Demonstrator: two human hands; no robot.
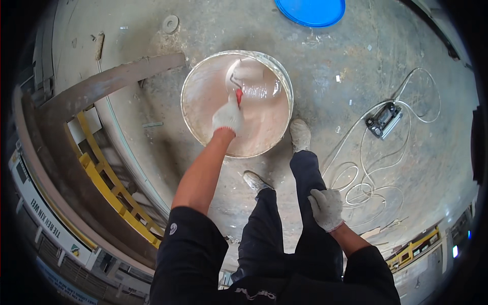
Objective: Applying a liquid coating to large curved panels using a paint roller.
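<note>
My left hand (pixel 228 115), in a pale work glove with a red cuff edge, reaches down into a large round tub (pixel 186 109). It is closed on the red handle of a paint roller (pixel 239 95), whose bent wire frame points to the far side. The roller's head is hard to make out against the wet, pinkish-white paint (pixel 262 114) that coats the tub's inside. My right hand (pixel 326 209), gloved too, lies on my right leg near the knee with its fingers over the dark trouser cloth. No tool shows in it.
A blue round lid (pixel 312 11) lies on the concrete floor at the far side. To the right, a small black machine (pixel 384 120) sits among loops of pale hose (pixel 362 185). A curved-looking beam (pixel 112 76) and yellow metal frame (pixel 109 183) stand on the left.
</note>
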